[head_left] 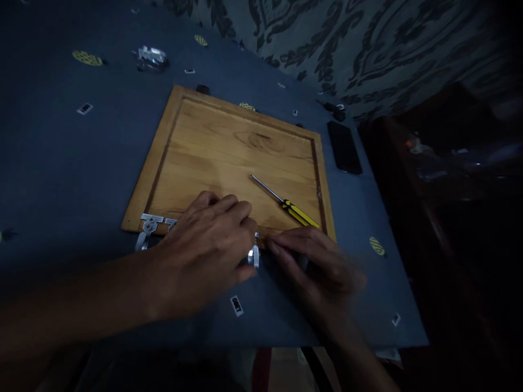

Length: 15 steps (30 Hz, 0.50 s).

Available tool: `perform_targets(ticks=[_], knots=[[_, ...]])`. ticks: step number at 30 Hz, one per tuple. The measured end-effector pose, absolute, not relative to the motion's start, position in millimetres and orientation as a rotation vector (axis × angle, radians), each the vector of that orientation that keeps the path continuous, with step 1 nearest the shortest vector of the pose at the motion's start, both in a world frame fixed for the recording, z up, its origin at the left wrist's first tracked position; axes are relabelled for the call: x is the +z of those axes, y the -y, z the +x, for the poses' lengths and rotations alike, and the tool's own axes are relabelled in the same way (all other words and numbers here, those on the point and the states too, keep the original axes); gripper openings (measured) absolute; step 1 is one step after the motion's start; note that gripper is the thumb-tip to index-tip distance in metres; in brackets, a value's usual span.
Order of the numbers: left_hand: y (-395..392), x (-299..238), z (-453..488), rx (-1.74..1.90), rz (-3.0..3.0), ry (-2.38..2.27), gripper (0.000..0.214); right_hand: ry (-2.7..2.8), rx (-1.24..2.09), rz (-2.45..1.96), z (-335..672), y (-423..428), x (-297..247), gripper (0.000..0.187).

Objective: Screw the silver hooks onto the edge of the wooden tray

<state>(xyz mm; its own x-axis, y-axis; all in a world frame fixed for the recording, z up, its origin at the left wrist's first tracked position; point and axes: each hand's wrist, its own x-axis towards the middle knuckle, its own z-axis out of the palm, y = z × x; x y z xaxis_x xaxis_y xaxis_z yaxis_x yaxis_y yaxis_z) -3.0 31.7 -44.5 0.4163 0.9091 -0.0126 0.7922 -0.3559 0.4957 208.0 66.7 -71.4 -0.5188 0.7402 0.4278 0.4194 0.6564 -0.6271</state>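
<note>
A wooden panel [245, 147] with a raised frame lies flat on the table. Along its near edge sit metal cabinet hinges: one [150, 224] at the left corner, another piece [170, 222] beside it, partly covered. My left hand [216, 234] is curled over that edge, its fingers and thumb closed about another hinge [254, 255]. To its right, my right hand [318, 261] pinches at the same edge with fingertips together; whatever lies between them is too small to make out. A yellow and black screwdriver [286, 202] rests on the panel, its shaft pointing away to the left.
On the blue patterned tablecloth [102, 152], a shiny metal piece [151, 57] lies at the far left. A black phone [344, 147] is right of the panel, with a small dark object [335, 110] behind it. A patterned wall [306, 43] borders the back; dark furniture [408, 163] stands right.
</note>
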Motion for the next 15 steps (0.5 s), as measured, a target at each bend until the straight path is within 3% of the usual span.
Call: perform_targets(ticks=[4, 7, 15], knots=[[-32, -44, -4, 0.340, 2.254, -1.455, 0.023, 2.177, 0.278, -1.130, 222, -87, -70, 0.016], [-32, -45, -5, 0.332, 2.276, -1.457, 0.024, 2.321, 0.163, -1.155, 237, -106, -72, 0.034], [-30, -48, -8, 0.349, 2.359, -1.481, 0.027, 2.404, 0.296, -1.144, 245, -125, -82, 0.021]])
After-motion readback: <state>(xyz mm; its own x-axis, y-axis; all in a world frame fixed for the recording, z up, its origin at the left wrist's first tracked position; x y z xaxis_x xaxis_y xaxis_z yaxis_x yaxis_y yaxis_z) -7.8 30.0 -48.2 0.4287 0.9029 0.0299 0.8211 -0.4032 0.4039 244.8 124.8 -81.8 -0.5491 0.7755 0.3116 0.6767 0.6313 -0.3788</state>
